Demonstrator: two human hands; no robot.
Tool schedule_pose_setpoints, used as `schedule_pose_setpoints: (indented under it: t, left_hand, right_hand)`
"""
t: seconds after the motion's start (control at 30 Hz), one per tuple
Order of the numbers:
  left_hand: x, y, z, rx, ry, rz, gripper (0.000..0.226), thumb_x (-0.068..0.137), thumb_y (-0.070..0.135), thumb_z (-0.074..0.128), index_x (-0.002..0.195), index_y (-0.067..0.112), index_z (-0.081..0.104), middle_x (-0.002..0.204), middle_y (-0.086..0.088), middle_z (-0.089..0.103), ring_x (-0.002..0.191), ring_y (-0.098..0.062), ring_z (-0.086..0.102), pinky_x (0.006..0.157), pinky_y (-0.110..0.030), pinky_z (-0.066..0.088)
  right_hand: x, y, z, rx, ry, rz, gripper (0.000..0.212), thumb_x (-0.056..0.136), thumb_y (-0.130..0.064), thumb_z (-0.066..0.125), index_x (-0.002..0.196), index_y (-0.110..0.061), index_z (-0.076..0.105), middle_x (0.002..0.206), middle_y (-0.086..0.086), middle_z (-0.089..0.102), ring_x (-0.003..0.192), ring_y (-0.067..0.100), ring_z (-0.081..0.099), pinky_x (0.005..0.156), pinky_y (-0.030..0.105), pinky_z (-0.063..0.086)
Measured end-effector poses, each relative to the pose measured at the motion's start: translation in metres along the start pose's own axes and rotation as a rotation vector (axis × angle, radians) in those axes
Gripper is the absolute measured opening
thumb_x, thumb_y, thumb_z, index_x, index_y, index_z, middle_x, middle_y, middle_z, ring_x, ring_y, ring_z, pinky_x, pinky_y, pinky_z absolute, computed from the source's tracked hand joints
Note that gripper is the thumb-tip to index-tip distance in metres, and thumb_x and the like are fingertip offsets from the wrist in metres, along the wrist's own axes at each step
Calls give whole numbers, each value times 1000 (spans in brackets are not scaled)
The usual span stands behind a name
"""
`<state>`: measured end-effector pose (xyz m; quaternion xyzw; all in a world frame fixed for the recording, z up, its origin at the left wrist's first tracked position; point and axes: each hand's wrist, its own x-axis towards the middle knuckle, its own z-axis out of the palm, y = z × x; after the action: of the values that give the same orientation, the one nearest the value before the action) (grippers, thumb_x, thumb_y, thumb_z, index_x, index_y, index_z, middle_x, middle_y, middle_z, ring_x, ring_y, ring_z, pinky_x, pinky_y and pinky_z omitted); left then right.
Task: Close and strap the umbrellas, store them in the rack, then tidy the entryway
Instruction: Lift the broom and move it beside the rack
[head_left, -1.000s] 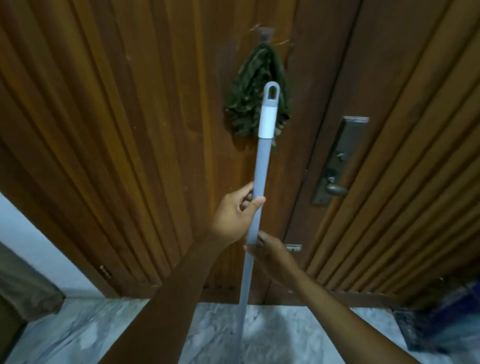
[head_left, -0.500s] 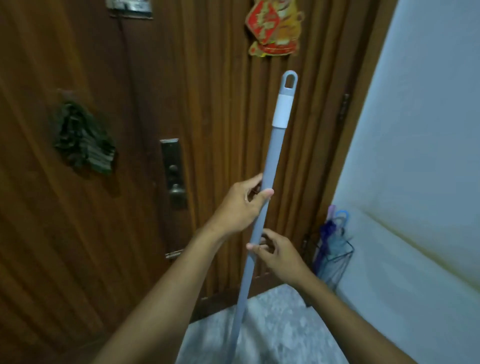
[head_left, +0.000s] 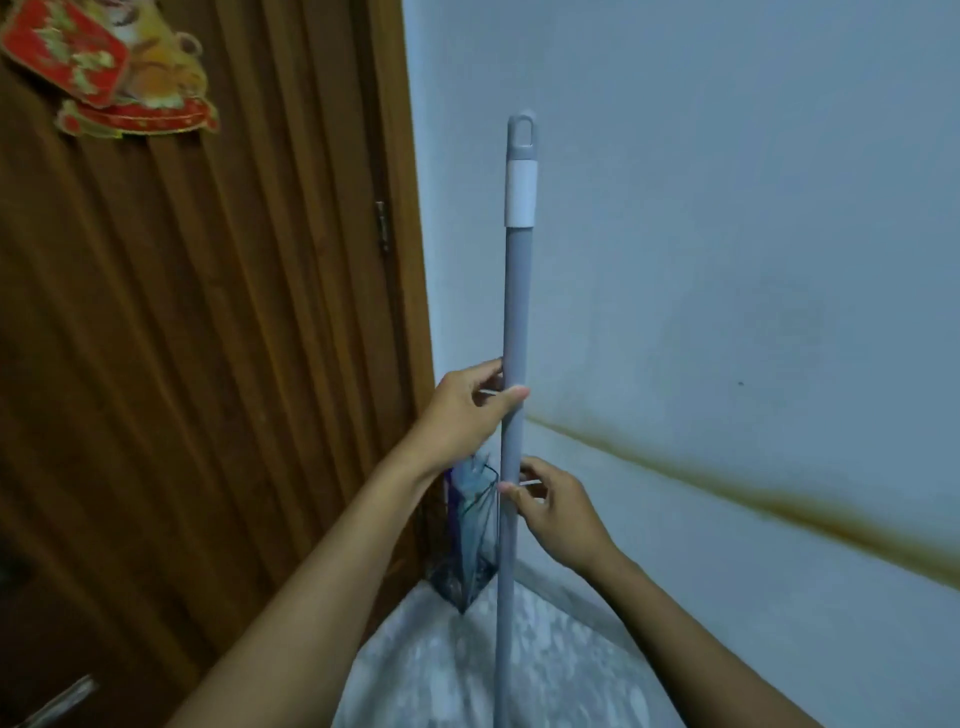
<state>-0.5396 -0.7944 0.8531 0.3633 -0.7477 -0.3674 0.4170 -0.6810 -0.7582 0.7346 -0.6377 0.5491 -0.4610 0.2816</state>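
Head view, reading from the left: the wooden door (head_left: 208, 364) fills that side, with a red ornament (head_left: 104, 78) hung high on it. In the far corner where the door frame meets the wall stands the wire rack (head_left: 485, 525), and I can see blue and purple umbrellas (head_left: 467, 519) standing folded inside it. Whether their straps are fastened is too small to tell.

My left hand (head_left: 467, 410) is wrapped round a long grey pole (head_left: 517, 312), thumb laid across its front. The pole stands close to upright, just in front of the rack, its hanging loop at the top. Its lower end runs out of view over the pale marbled floor (head_left: 441, 675), so I cannot say if it is a broom or a mop. My right hand (head_left: 558, 512) grips the same pole lower down, fingers curled lightly about it.

Further right is the pale wall (head_left: 727, 260), crossed by a brown stain (head_left: 779, 499).

I judge the umbrella part done, since they sit in the rack. What is left looks like the tidying of the entryway, and with this pole in both hands I seem to be in the middle of it.
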Motion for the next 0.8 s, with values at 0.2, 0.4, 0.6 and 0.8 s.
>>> schedule_pose_setpoints:
  t: [0.2,0.4,0.6,0.8]
  left_hand:
    - [67,-52,77,-85,-199,7,10,96,25,57,92,19,63,81,3,67,84,-19,67,85,-52,55]
    - [134,-90,141,-151,-395,37,6,97,24,56,95,25,61,93,-10,69,92,-25,68,82,-37,57]
    - [180,-123,204,-165,-524,57,7,97,23,56,101,20,60,95,-9,69,90,-21,68,78,-26,58]
    - [218,-149,272,-156,-604,16,7,96,23,58,102,21,60,94,-7,69,89,-22,68,79,-28,57]
  right_hand:
    - [22,68,-37,-62,205,182,17,95,-29,62,110,-21,63,105,-8,68,94,6,65,78,17,52]
    - [50,123,-65,-79,371,373,21,97,-23,60,116,-14,61,109,-1,67,97,14,65,72,11,51]
    - [63,173,-94,-116,459,520,25,98,-21,58,122,-12,56,115,3,65,98,14,64,74,14,51]
    - [78,230,-128,-154,477,629,26,99,-22,57,121,-8,56,119,9,64,97,15,61,87,30,55]
